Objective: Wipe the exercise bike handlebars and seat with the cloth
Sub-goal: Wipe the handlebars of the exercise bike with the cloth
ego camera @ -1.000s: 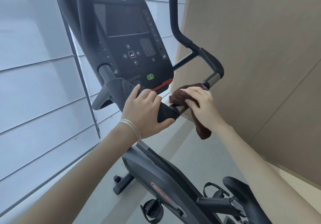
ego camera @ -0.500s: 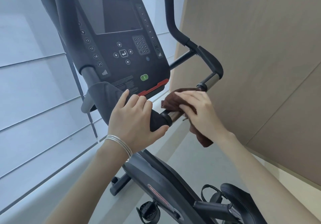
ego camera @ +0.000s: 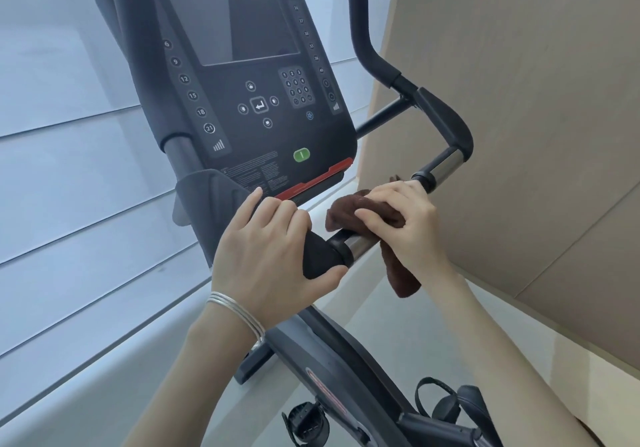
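Note:
The black exercise bike fills the middle of the view. Its right handlebar (ego camera: pixel 440 124) bends up past a chrome section toward a vertical grip. My right hand (ego camera: pixel 401 219) presses a dark brown cloth (ego camera: pixel 349 211) around the chrome bar, and the cloth's loose end hangs below the bar. My left hand (ego camera: pixel 273 256), with thin silver bangles on the wrist, wraps the black foam grip (ego camera: pixel 320 254) just left of the cloth. A dark edge of the seat (ego camera: pixel 474 401) shows at the bottom right, mostly hidden by my right forearm.
The Star Trac console (ego camera: pixel 242 75) with dark screen, keypad and green button stands right above my hands. A beige panelled wall (ego camera: pixel 536 100) runs close on the right, frosted window panels (ego camera: pixel 69 169) on the left. A pedal with strap (ego camera: pixel 306 426) is below, over grey floor.
My right hand has slid the cloth slightly along the chrome bar, and the camera has shifted so the console sits more central. My left hand keeps its hold on the foam grip.

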Demonstrator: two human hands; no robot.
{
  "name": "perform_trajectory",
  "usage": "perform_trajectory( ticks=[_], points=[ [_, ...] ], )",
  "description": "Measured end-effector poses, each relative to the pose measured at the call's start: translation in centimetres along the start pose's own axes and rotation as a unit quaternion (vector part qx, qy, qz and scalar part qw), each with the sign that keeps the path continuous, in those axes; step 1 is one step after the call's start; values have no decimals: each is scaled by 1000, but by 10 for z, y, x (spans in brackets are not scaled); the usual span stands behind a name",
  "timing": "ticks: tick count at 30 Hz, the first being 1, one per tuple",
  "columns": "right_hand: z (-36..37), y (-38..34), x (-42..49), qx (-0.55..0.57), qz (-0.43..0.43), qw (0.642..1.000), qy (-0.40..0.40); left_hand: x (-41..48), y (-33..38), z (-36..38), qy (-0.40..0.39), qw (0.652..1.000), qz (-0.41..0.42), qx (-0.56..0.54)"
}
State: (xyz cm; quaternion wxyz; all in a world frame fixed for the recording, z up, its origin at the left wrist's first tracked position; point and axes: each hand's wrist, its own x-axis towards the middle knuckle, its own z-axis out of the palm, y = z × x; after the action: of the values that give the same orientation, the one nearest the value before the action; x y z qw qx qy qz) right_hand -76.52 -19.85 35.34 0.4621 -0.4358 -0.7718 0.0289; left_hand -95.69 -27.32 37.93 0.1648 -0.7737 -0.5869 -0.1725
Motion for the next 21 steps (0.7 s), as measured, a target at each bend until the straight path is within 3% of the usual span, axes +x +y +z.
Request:
perform_trajectory(
  ticks=[3,8,14,21],
  points=[
    [4,-2,-7,15,-5,999,41,-1,1,0,-2,1000,-1,3],
    [14,-2,-18,45,-108,992,55,-1,2,2,3,1000,3,12],
    [-1,27,4,32,53,990,125,-1,2,0,-12,1000,1,22],
    [23,1,-22,66,-34,990,124,-1,2,3,-6,1000,7,29]
  ],
)
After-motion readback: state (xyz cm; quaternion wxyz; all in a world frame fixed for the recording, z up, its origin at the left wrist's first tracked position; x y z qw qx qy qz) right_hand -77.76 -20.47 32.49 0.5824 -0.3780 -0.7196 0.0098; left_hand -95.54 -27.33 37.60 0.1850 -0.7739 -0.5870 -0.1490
